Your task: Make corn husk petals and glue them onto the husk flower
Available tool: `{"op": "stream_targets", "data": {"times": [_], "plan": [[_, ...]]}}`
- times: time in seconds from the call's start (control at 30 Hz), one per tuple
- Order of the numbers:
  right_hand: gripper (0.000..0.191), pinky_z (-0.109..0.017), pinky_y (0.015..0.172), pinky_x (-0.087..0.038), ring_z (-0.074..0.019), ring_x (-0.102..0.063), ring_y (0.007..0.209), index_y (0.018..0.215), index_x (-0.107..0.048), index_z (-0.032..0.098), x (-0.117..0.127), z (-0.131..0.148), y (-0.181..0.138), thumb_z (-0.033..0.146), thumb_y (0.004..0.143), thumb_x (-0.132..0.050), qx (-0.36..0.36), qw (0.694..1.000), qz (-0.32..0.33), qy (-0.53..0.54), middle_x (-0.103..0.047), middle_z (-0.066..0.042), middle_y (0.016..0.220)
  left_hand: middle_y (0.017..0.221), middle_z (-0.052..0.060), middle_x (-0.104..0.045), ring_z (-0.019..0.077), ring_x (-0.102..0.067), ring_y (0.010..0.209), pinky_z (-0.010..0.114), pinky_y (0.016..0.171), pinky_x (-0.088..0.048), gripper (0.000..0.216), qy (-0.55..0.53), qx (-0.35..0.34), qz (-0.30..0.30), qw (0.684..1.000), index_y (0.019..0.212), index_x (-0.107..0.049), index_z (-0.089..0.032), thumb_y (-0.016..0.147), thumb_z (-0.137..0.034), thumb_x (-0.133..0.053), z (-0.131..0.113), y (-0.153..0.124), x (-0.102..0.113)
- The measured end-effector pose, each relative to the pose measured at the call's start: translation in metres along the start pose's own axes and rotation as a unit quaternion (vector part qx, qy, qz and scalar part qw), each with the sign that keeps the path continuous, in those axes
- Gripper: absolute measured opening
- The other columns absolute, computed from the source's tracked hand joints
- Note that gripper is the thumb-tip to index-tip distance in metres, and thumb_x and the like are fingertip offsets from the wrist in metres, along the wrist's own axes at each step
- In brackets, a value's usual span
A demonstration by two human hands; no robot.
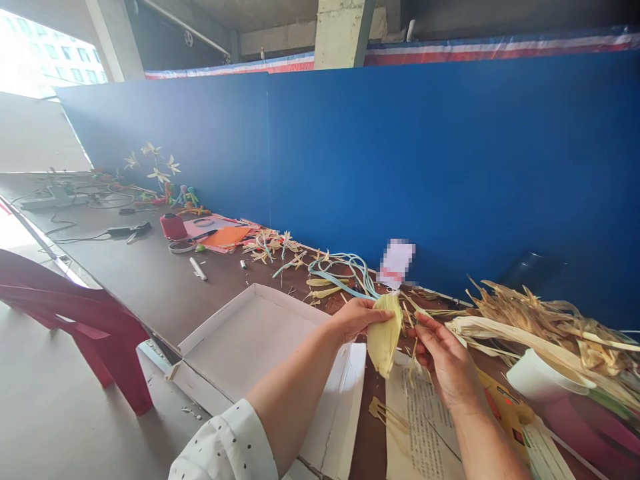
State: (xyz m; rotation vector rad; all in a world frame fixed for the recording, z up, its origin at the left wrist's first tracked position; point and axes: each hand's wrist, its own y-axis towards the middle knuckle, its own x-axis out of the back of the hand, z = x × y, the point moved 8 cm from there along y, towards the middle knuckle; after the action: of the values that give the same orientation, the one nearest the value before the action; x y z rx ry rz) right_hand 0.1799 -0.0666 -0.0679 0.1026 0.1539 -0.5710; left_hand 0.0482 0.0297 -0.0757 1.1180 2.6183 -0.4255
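Note:
My left hand pinches a pale yellow-green corn husk piece between thumb and fingers, and its broad end hangs down. Just to the right of it, my right hand is closed, with its fingertips on a thin husk strip. The two hands are a short gap apart above the table. Below them lies a printed sheet with a few husk scraps on it.
An open white box lies to the left. Dried corn husks and a white tub stand at right, near a yellow tool. Light-blue cord and husk flowers lie along the blue partition. A red chair stands left.

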Motion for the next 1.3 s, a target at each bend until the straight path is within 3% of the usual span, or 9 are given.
{"op": "stream_targets", "data": {"times": [0.2, 0.33, 0.43, 0.57, 0.7, 0.83, 0.97, 1.13, 1.3], "plan": [[0.047, -0.017, 0.038, -0.032, -0.0071, -0.042, 0.049, 0.103, -0.067, 0.021, 0.007, -0.002, 0.003, 0.038, 0.061, -0.079, -0.002, 1.0, -0.022, 0.007, -0.066, -0.001, 0.073, 0.066, 0.004, -0.063, 0.0133, -0.054, 0.056, 0.024, 0.054, -0.039, 0.036, 0.142, -0.044, -0.104, 0.983, 0.071, -0.065, -0.014, 0.056, -0.045, -0.077, -0.027, -0.006, 0.04], [0.048, -0.015, 0.038, -0.031, -0.0061, -0.042, 0.049, 0.102, -0.067, 0.02, 0.007, -0.002, 0.003, 0.039, 0.06, -0.08, 0.001, 1.0, -0.024, 0.004, -0.064, -0.001, 0.071, 0.053, 0.001, -0.056, 0.0131, -0.048, 0.05, 0.024, 0.053, -0.036, 0.023, 0.278, -0.059, -0.191, 0.939, 0.055, -0.059, -0.017, 0.058, -0.034, -0.075, -0.044, -0.014, 0.072], [0.05, -0.015, 0.037, -0.031, -0.006, -0.042, 0.048, 0.102, -0.067, 0.019, 0.006, -0.002, 0.003, 0.04, 0.059, -0.08, 0.003, 1.0, -0.022, 0.003, -0.064, -0.001, 0.07, 0.041, -0.002, -0.043, 0.016, -0.049, 0.051, 0.027, 0.059, -0.038, 0.031, 0.335, -0.085, -0.248, 0.905, 0.042, -0.047, -0.019, 0.051, -0.023, -0.077, -0.052, -0.018, 0.084], [0.051, -0.016, 0.037, -0.031, -0.0064, -0.042, 0.048, 0.103, -0.067, 0.019, 0.007, -0.005, 0.005, 0.04, 0.058, -0.08, 0.001, 1.0, -0.026, 0.007, -0.064, -0.001, 0.07, 0.038, -0.004, -0.035, 0.0191, -0.053, 0.058, 0.028, 0.062, -0.04, 0.031, 0.261, -0.105, -0.301, 0.911, 0.041, -0.045, -0.019, 0.045, -0.013, -0.075, -0.051, -0.018, 0.094], [0.047, -0.014, 0.038, -0.032, -0.0052, -0.042, 0.048, 0.101, -0.067, 0.02, 0.009, -0.007, 0.005, 0.038, 0.059, -0.08, -0.006, 1.0, -0.028, 0.013, -0.065, -0.001, 0.071, 0.051, 0.0, -0.051, 0.0158, -0.054, 0.058, 0.026, 0.059, -0.043, 0.014, 0.114, -0.131, -0.356, 0.918, 0.059, -0.058, -0.017, 0.055, -0.018, -0.071, -0.055, -0.022, 0.109], [0.047, -0.015, 0.038, -0.033, -0.0056, -0.043, 0.049, 0.102, -0.067, 0.02, 0.008, -0.008, 0.004, 0.038, 0.06, -0.08, -0.002, 1.0, -0.025, 0.012, -0.065, -0.001, 0.072, 0.074, 0.004, -0.062, 0.0109, -0.058, 0.064, 0.023, 0.063, -0.049, 0.011, -0.127, -0.194, -0.426, 0.874, 0.075, -0.057, -0.014, 0.067, -0.016, -0.064, -0.054, -0.03, 0.131], [0.047, -0.016, 0.038, -0.034, -0.0063, -0.043, 0.049, 0.105, -0.065, 0.018, 0.006, -0.009, 0.005, 0.036, 0.063, -0.079, 0.001, 1.0, -0.016, 0.01, -0.064, -0.002, 0.073, 0.084, 0.005, -0.064, 0.01, -0.061, 0.071, 0.022, 0.068, -0.051, 0.014, -0.221, -0.205, -0.427, 0.852, 0.079, -0.057, -0.014, 0.067, -0.011, -0.065, -0.044, -0.026, 0.138], [0.049, -0.015, 0.038, -0.034, -0.0062, -0.042, 0.049, 0.106, -0.065, 0.018, 0.004, -0.01, 0.004, 0.037, 0.063, -0.078, -0.002, 1.0, -0.01, 0.013, -0.064, -0.002, 0.072, 0.069, 0.003, -0.062, 0.0091, -0.058, 0.061, 0.019, 0.058, -0.047, 0.018, -0.184, -0.178, -0.428, 0.867, 0.075, -0.06, -0.013, 0.066, -0.022, -0.071, -0.036, -0.02, 0.136], [0.046, -0.014, 0.039, -0.034, -0.0062, -0.044, 0.05, 0.105, -0.064, 0.018, 0.003, -0.012, 0.004, 0.036, 0.065, -0.078, -0.008, 1.0, -0.005, 0.016, -0.065, -0.002, 0.072, 0.094, 0.01, -0.066, 0.0129, -0.064, 0.075, 0.024, 0.071, -0.052, 0.032, -0.178, -0.19, -0.322, 0.91, 0.095, -0.061, -0.011, 0.069, -0.025, -0.072, -0.04, -0.004, 0.115]]}}
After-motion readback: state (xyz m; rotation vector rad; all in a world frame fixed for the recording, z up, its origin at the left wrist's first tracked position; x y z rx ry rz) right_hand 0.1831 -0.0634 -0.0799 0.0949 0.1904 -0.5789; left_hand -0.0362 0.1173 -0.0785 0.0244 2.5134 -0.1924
